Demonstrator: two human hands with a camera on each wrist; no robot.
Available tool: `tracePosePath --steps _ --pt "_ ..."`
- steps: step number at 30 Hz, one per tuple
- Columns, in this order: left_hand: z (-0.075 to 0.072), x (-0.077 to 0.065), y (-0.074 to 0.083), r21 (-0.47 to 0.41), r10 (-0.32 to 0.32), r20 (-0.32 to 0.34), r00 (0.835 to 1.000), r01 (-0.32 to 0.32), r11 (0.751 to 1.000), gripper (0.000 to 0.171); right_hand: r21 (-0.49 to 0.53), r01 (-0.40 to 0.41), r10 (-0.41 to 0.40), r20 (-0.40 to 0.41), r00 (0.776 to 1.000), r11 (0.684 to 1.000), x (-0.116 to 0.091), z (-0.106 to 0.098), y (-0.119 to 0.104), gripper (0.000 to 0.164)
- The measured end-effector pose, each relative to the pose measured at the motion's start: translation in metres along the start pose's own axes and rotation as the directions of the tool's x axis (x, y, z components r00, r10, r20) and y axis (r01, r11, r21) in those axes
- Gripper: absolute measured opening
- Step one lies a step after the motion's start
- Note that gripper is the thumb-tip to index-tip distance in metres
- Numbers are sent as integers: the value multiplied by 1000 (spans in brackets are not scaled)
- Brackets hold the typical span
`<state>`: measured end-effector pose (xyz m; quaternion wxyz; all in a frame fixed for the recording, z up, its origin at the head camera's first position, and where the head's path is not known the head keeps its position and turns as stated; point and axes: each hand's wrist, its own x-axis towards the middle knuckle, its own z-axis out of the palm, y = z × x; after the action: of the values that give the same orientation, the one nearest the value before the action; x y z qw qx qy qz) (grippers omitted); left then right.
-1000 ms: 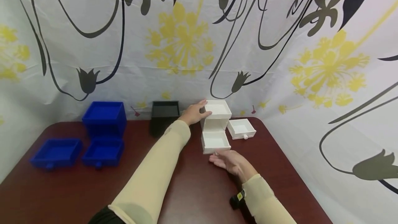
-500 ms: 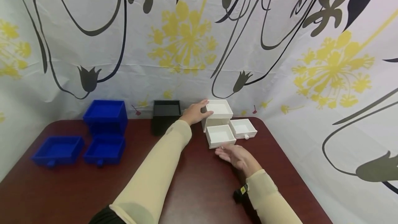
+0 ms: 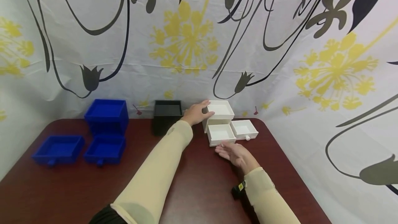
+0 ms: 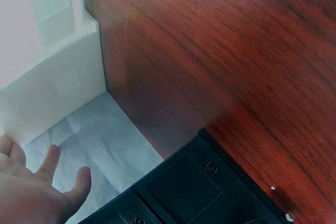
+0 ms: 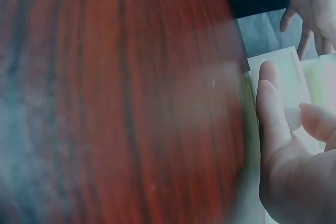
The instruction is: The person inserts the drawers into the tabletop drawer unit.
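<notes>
At the back right stands a white cabinet with its front opening partly covered by a shallow white drawer. My left hand rests on the cabinet's upper left edge; in the left wrist view the fingers look spread and fairly straight. My right hand is at the front of the drawer. In the right wrist view its thumb and a finger lie on either side of the drawer's round knob. A smaller white drawer lies on the table, to the right of the cabinet.
A black box stands left of the white cabinet. At the left are a blue cabinet and two blue drawers on the brown table. A patterned cloth hangs behind the table.
The white drawer has moved back toward the cabinet and slightly right, covering more of its opening. My right hand has gone with it. The left hand has stayed on the cabinet.
</notes>
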<state>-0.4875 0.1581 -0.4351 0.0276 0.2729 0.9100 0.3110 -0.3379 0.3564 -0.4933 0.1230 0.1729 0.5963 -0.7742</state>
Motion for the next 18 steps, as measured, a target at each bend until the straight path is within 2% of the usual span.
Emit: tracePosePath --steps 3,8,18 --pt "1 -1 2 -3 2 2 1000 -2 1000 72 2 -4 4 -24 1000 1000 1 -2 1 18" --pt "3 2 4 3 5 -8 1000 -5 1000 72 -16 9 -10 -18 1000 1000 3 -5 3 22" --pt "7 7 -2 18 -17 -11 1000 18 1000 72 -24 5 -5 -17 1000 1000 3 5 1 26"
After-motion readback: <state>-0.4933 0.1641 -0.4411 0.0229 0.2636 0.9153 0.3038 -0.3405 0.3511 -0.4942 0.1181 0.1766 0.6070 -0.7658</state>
